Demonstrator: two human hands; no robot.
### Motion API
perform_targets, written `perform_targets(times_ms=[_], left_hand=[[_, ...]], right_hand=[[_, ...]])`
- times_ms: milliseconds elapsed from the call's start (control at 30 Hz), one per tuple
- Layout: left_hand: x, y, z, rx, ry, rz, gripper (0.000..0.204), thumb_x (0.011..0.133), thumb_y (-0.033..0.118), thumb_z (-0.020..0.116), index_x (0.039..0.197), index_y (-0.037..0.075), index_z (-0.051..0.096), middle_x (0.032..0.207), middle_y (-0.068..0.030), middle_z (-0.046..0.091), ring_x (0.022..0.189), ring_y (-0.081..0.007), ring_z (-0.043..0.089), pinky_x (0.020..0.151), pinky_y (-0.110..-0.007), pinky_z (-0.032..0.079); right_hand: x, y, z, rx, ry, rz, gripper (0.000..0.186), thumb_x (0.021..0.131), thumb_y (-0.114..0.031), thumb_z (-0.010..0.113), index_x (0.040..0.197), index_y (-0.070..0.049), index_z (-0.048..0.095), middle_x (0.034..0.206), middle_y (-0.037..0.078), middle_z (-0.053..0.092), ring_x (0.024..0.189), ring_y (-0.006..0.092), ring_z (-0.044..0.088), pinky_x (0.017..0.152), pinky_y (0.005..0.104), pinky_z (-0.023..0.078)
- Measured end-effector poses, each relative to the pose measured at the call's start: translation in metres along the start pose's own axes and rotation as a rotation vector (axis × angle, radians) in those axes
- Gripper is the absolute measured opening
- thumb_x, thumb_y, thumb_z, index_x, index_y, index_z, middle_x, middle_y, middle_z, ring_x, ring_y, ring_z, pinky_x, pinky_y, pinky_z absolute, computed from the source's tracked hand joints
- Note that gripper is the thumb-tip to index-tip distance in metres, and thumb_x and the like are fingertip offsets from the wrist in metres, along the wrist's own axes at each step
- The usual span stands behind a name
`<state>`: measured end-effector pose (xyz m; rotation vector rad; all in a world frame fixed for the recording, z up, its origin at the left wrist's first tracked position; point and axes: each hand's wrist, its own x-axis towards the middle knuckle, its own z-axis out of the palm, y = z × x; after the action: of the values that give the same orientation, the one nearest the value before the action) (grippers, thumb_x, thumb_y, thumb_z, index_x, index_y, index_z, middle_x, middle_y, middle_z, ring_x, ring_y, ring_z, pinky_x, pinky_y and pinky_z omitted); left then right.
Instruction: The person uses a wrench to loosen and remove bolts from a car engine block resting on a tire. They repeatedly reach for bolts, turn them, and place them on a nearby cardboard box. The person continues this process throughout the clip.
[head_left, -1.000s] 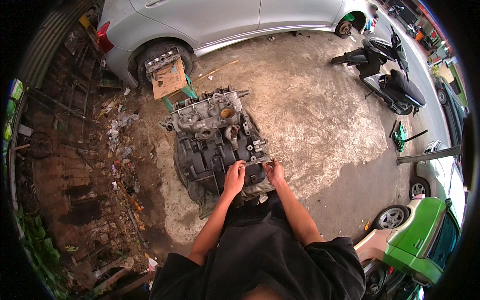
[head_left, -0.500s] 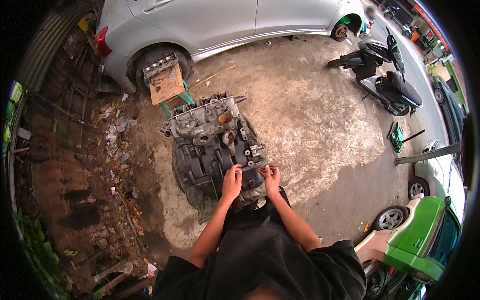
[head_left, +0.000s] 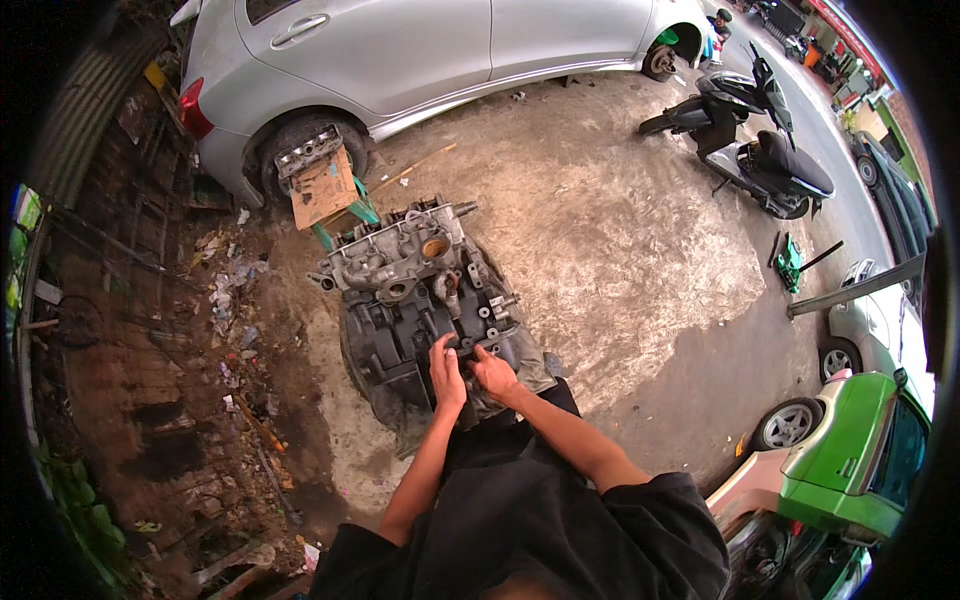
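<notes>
A greasy metal car engine (head_left: pixel 385 325) sits low in front of me, its pale upper casting nearest the silver car and its dark lower side nearest me. My left hand (head_left: pixel 446 375) is over the engine's near side, fingers stretched out, holding nothing that I can see. Close to its right, my right hand (head_left: pixel 493 374) has curled fingers and a forefinger tip at a slim metal bar (head_left: pixel 496 337) on the engine. Whatever may be in those fingers is hidden. Small round fittings (head_left: pixel 484 312) show just beyond the bar.
Beyond the engine, a small stand topped with cardboard (head_left: pixel 323 190) carries a metal engine part (head_left: pixel 308 152) beside the silver car (head_left: pixel 400 60). A motorbike (head_left: pixel 750 145) and a green jack (head_left: pixel 790 262) are to the right. Litter (head_left: pixel 235 290) covers the ground at left.
My right hand has moved left along the bar, towards my left hand. My left hand has shifted slightly left and its fingers have straightened. The whole view has shifted a little.
</notes>
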<state>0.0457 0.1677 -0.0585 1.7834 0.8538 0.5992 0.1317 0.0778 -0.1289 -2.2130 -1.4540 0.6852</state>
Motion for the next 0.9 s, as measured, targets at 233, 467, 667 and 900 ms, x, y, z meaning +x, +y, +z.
perform_targets(times_ms=[233,467,667,900], left_hand=[[0.000,-0.007,0.004,0.063,-0.016,0.005,0.041,0.101,0.032,0.033,0.123,0.004,0.052,0.121,-0.0173,0.051,0.112,-0.0349,0.051,0.095,-0.042,0.039],[0.003,-0.008,0.003,0.075,-0.053,-0.025,0.040,0.102,0.032,0.031,0.121,0.004,0.052,0.121,-0.0175,0.052,0.114,-0.0357,0.050,0.096,-0.043,0.039],[0.003,-0.008,0.002,0.090,-0.056,0.003,0.037,0.101,0.029,0.033,0.118,0.004,0.054,0.118,-0.0175,0.053,0.113,-0.0356,0.050,0.096,-0.042,0.039],[0.004,-0.005,0.002,0.130,-0.079,-0.022,0.040,0.102,0.033,0.032,0.118,0.005,0.054,0.119,-0.0176,0.052,0.114,-0.0367,0.049,0.097,-0.043,0.039]], right_hand=[[-0.009,0.028,0.008,0.200,0.114,-0.191,0.034,0.072,0.005,0.059,0.106,0.002,0.059,0.113,0.021,0.046,0.104,0.0383,0.056,0.086,0.0426,0.049],[-0.013,0.038,0.006,0.276,0.055,-0.232,0.056,0.066,0.006,0.064,0.120,0.000,0.050,0.119,0.021,0.040,0.108,0.0422,0.049,0.092,0.0441,0.045],[-0.015,0.051,0.001,0.213,-0.020,-0.378,0.053,0.066,0.006,0.064,0.118,0.002,0.056,0.122,0.023,0.040,0.114,0.0407,0.048,0.096,0.0422,0.044],[-0.008,0.063,-0.007,0.063,-0.128,-0.533,0.041,0.071,0.001,0.063,0.111,-0.005,0.065,0.121,0.019,0.043,0.119,0.0353,0.045,0.095,0.0381,0.045]])
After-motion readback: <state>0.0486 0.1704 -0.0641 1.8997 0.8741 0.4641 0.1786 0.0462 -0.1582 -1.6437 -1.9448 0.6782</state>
